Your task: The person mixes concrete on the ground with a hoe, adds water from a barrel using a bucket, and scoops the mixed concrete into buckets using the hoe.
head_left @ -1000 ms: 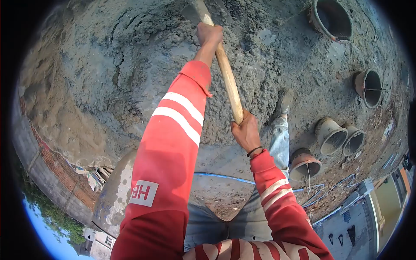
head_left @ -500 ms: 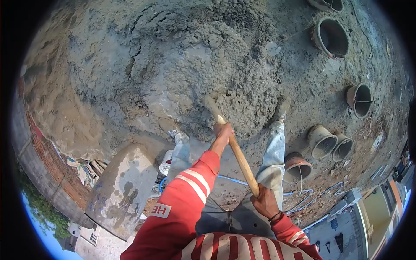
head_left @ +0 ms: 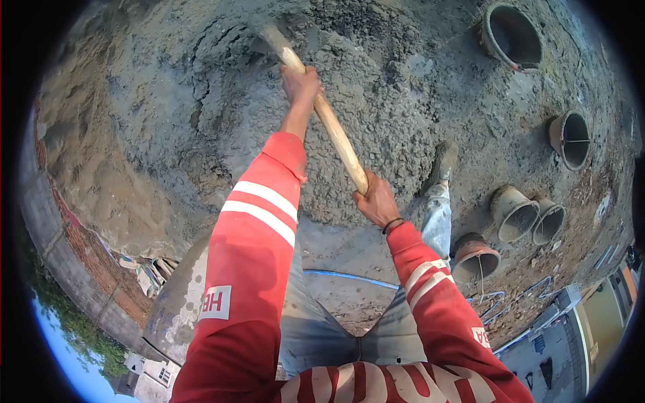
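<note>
Both hands grip one wooden handle (head_left: pixel 336 134), which slants from upper left to lower right over grey wet mortar (head_left: pixel 376 101). My left hand (head_left: pixel 302 85) is wrapped round its upper part, close to the tool's head. At the handle's lower end my right hand (head_left: pixel 378 199) is closed, with a dark band at the wrist. The metal blade (head_left: pixel 261 46) at the top is only partly visible against the mortar.
Several buckets stand on the right, among them a large one (head_left: pixel 514 37) at the top and a reddish one (head_left: pixel 476 258) lower down. A blue hose (head_left: pixel 353 276) crosses the ground near my legs. A mortar-stained curved surface (head_left: pixel 178 302) lies at lower left.
Half a second ago the tool was pulled in close to my body; now both hands and the handle reach farther out, with the head up and to the left.
</note>
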{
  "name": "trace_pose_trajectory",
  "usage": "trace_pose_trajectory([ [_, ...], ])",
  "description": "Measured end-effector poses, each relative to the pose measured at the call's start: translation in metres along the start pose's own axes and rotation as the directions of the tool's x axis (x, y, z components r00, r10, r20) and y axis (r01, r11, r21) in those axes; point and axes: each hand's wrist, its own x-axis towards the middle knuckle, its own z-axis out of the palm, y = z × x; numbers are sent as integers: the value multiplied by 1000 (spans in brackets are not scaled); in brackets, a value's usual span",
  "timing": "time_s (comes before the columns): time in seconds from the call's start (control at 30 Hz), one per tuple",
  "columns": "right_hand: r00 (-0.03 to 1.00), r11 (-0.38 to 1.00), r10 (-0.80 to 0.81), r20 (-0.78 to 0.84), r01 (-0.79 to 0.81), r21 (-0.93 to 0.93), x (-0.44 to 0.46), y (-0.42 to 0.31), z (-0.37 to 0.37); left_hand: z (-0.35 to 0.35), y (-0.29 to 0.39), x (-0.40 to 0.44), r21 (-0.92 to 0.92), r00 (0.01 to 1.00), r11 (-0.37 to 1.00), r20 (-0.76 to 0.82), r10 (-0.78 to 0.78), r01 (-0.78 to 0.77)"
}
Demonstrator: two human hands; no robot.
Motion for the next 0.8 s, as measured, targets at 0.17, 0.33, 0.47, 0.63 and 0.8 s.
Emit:
trace_pose_trajectory([
  [0.17,953,954,283,-111,-292,-74,-62,-41,58,13,-115,-3,260,950,936,141,-280,238],
  [0.33,897,885,442,23,-433,-170,-165,-48,55,-11,-205,-144,351,779,787,203,-593,508],
  [0.47,933,928,348,97,-328,-174,-173,-77,9,-16,-224,-156,301,613,694,327,-720,654],
  [0.63,909,945,326,258,-317,-79,-128,-110,-109,-14,-164,-162,1,482,527,403,-778,850],
  [0.8,739,823,414,531,-553,127,-100,-158,-225,24,-103,-135,-236,335,246,507,-794,940],
])
